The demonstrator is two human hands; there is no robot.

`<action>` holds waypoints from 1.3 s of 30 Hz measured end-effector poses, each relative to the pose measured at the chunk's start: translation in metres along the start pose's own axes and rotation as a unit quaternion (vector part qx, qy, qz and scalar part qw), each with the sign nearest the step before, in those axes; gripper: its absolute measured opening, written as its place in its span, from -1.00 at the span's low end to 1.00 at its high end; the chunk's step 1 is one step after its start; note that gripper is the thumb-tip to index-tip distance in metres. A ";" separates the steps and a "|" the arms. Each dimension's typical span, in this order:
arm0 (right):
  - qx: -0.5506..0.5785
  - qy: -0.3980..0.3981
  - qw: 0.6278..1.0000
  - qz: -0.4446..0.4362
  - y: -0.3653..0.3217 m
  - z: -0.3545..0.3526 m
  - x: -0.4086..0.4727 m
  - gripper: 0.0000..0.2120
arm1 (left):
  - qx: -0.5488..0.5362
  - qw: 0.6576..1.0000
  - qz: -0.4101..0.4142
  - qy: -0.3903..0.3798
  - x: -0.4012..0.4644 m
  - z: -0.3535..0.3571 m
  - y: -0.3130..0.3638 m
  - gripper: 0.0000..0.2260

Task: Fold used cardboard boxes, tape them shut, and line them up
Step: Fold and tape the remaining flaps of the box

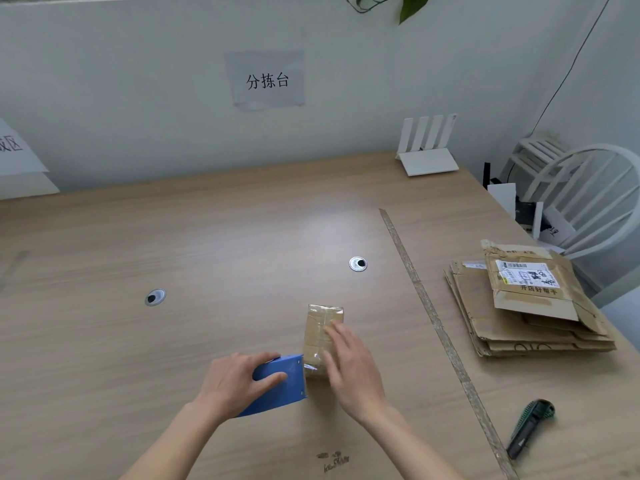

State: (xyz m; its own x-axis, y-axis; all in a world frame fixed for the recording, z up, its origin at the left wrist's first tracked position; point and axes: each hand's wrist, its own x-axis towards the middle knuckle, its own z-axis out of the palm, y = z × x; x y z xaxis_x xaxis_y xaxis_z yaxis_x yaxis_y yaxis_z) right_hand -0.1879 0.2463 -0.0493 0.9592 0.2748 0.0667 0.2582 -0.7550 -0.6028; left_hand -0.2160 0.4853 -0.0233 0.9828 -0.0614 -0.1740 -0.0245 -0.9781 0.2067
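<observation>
The left hand (239, 382) has its grip around a blue tape dispenser (277, 384), nose against the small cardboard box (320, 337) near mid-surface. The right hand (353, 368) presses flat-fingered on top. The box looks light, stiff, tape-slick; its long axis points away. Best held by its sides.

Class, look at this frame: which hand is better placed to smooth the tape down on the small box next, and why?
Probably the right hand: its straight fingers already lie flat on the small box. The left hand grips the blue tape dispenser at the box's near end.
</observation>
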 end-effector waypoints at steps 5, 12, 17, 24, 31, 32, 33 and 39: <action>-0.100 -0.139 0.985 -0.017 -0.009 0.022 0.022 -0.42 | 0.000 1.000 -0.005 0.005 0.000 -0.004 -0.007 -0.50; -0.124 -0.162 0.979 -0.026 0.009 0.025 0.026 -0.44 | 0.020 1.000 -0.011 0.019 0.009 -0.025 -0.025 -0.42; -0.123 -0.164 0.978 -0.028 0.007 0.026 0.028 -0.44 | 0.094 0.995 0.041 0.002 0.027 -0.030 -0.021 -0.29; -0.102 -0.157 0.982 -0.030 0.007 0.033 0.031 -0.39 | 0.132 0.990 0.048 -0.011 0.041 -0.022 -0.016 -0.51; -0.099 -0.181 0.978 -0.024 0.013 0.042 0.025 -0.50 | 0.093 0.995 0.020 -0.026 0.032 -0.005 -0.043 -0.36; -0.089 -0.180 0.979 -0.016 0.009 0.043 0.026 -0.45 | 0.089 0.996 0.022 -0.019 0.032 -0.003 -0.044 -0.30; -0.077 -0.172 0.982 0.002 0.006 0.044 0.028 -0.43 | 0.084 0.996 0.020 -0.016 0.032 -0.002 -0.045 -0.28; -0.094 -0.122 0.988 0.016 -0.006 0.053 0.041 -0.46 | 0.069 0.997 -0.009 -0.016 0.038 -0.007 -0.044 -0.56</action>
State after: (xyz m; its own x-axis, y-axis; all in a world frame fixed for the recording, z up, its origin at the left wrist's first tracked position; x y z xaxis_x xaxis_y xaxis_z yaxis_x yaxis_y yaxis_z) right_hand -0.1567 0.2940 -0.0854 0.9168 0.3668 -0.1580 0.2663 -0.8564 -0.4424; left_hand -0.1768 0.5269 -0.0323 0.9768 -0.0481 -0.2085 -0.0342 -0.9970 0.0699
